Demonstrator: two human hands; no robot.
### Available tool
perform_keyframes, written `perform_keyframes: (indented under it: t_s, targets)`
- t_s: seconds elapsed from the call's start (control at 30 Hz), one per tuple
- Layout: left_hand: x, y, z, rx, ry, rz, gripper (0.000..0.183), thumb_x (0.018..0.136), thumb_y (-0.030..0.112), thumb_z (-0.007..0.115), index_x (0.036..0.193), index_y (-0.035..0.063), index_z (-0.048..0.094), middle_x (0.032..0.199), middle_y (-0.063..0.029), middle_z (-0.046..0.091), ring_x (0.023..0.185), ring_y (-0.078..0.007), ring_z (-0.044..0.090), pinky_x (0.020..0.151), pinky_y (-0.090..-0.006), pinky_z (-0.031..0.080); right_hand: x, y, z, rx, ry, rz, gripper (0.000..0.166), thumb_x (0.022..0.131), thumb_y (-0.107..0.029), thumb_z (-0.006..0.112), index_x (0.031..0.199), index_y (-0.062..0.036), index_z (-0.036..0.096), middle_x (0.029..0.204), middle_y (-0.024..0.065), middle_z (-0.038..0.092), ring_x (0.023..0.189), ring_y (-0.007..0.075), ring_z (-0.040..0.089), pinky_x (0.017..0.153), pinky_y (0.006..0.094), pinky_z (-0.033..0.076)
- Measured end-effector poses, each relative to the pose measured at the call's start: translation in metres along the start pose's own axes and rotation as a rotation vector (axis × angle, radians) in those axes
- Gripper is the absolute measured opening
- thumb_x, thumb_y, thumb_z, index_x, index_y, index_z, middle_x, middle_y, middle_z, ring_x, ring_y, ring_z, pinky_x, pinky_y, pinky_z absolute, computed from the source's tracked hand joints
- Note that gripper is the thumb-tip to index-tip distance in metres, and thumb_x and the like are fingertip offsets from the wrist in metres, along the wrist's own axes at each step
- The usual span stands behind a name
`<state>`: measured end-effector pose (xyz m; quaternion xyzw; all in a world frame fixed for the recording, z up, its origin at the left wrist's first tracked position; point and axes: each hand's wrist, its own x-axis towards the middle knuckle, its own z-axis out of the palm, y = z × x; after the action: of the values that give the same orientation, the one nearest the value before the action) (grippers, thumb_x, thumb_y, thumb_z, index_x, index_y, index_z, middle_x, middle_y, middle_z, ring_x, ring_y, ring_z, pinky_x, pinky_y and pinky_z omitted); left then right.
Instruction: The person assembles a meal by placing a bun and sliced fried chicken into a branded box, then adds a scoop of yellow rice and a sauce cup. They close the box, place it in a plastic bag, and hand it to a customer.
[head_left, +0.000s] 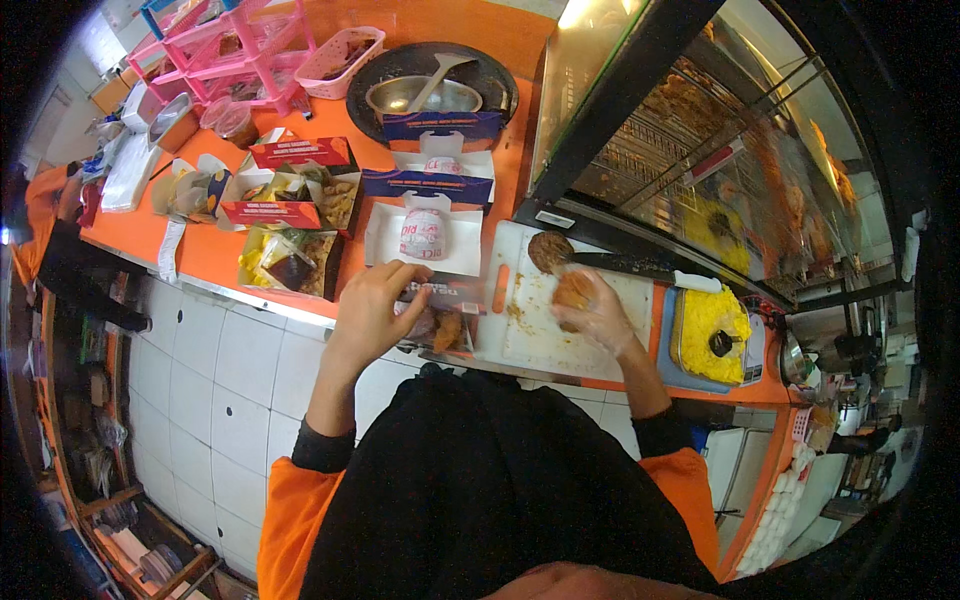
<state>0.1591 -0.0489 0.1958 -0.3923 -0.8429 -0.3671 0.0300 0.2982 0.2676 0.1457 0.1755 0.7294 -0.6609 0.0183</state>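
Note:
My left hand (375, 311) is at the left end of a dark printed flap of a cardboard food box (457, 294), thumb on the near side and fingers over the top. Fried chicken (448, 331) shows inside that box. My right hand (604, 315), in a thin clear plastic glove, holds a browned fried piece (573, 291), slightly blurred, above a white cutting board (517, 352). Another round brown fried piece (550, 252) lies at the board's far edge. Beyond my left hand stands an open white box (465, 225) with a paper-wrapped rice portion (422, 234).
A dark-bladed knife with a white handle (697, 281) lies by the glass display case (660, 142). Yellow rice (712, 337) fills a tray at right. Filled meal boxes (281, 262) stand left, below a pink rack (247, 52). A metal bowl (382, 96) sits behind. Another person (56, 225) stands far left.

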Motion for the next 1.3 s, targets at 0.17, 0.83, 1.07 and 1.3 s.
perform_keyframes:
  t_s: [0.17, 0.83, 1.07, 1.3]
  targets:
    - [-0.008, -0.001, 0.001, -0.034, -0.063, -0.043, 0.019, 0.082, 0.019, 0.066, 0.097, 0.0074, 0.063, 0.085, -0.0088, 0.062, 0.080, -0.0280, 0.061, 0.070, -0.0391, 0.046, 0.074, -0.054, 0.099, -0.232, 0.072, -0.245, 0.060, 0.073, -0.025, 0.081, 0.121, -0.0051, 0.051, 0.110, 0.0126, 0.062, 0.099, 0.0245, 0.063, 0.082, 0.0365, 0.053]
    - [-0.081, -0.044, 0.060, -0.008, 0.219, -0.117, 0.046, 0.072, 0.018, 0.074, 0.114, 0.0083, 0.058, 0.126, -0.0122, 0.051, 0.117, -0.0331, 0.048, 0.096, -0.0445, 0.037, 0.004, -0.004, 0.135, -0.964, -0.092, -1.109, 0.021, 0.071, -0.026, 0.075, 0.089, -0.0184, 0.068, 0.089, 0.0008, 0.062, 0.079, 0.0220, 0.060, 0.066, 0.0367, 0.049]
    - [-0.080, -0.041, 0.049, -0.042, 0.177, -0.090, 0.049, 0.071, 0.016, 0.074, 0.115, 0.0057, 0.055, 0.125, -0.0147, 0.052, 0.117, -0.0351, 0.048, 0.099, -0.0453, 0.036, 0.014, 0.003, 0.129, -1.059, -0.110, -0.926, 0.015, 0.074, -0.023, 0.071, 0.089, -0.0179, 0.070, 0.086, 0.0021, 0.063, 0.080, 0.0230, 0.060, 0.070, 0.0372, 0.049]
    - [-0.038, -0.066, -0.008, -0.367, 0.648, -0.137, 0.024, 0.081, 0.003, 0.067, 0.104, 0.0020, 0.057, 0.106, -0.0145, 0.061, 0.095, -0.0284, 0.062, 0.083, -0.0367, 0.049, 0.020, -0.098, 0.091, -0.519, 0.065, -0.566, 0.009, 0.086, -0.016, 0.065, 0.088, -0.0089, 0.070, 0.090, 0.0096, 0.069, 0.074, 0.0229, 0.066, 0.064, 0.0326, 0.050]
